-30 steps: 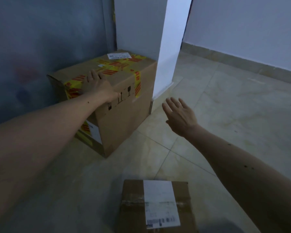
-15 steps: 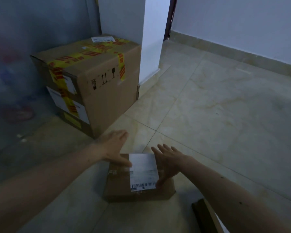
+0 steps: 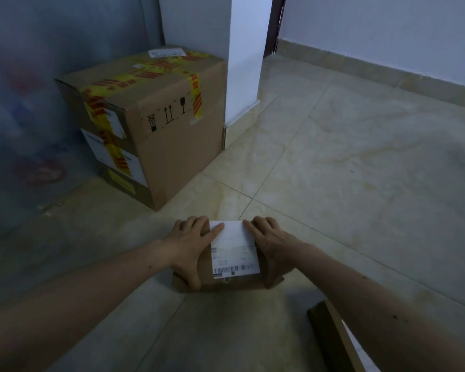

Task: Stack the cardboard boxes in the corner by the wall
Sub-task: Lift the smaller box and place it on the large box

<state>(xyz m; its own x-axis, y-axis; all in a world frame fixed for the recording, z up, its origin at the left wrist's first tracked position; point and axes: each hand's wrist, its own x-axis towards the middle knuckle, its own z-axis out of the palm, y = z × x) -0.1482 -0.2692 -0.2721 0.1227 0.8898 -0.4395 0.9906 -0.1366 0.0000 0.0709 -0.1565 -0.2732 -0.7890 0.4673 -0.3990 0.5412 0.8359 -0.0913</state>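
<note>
The small cardboard box [image 3: 227, 275] sits flat on the tiled floor [image 3: 360, 157], in front of the big taped box [image 3: 156, 122] and well clear of it. That big box stands in the corner, its back toward the grey wall [image 3: 38, 49] and its right side just beside the white pillar [image 3: 243, 57].

Both hands are already on the small box. The left hand [image 3: 191, 242] lies over its left edge, fingers [image 3: 196, 224] curled over the far edge and thumb hooked down the near side. The right hand [image 3: 273, 242] mirrors it on the right edge. Each hand is closed around its side of the box, which still seems to rest on the floor.

From where I stand it looks like a light, stiff parcel: low, sealed, corners square, with a white shipping label [image 3: 235, 248] across the top. Plain cardboard gives bare skin decent grip, while the label is likely slicker. Holding by the two opposite sides, palms pressing inward, seems the sound choice. What's inside I can't tell, so it should be kept level.

The big box's top is broad and flat, crossed by yellow and red tape [image 3: 148, 73], and looks firm enough to bear the small one. Its side carries a fragile glass mark [image 3: 183, 104], so set the load down gently. Another piece of cardboard [image 3: 330, 336] lies behind and to the right of the small box.
</note>
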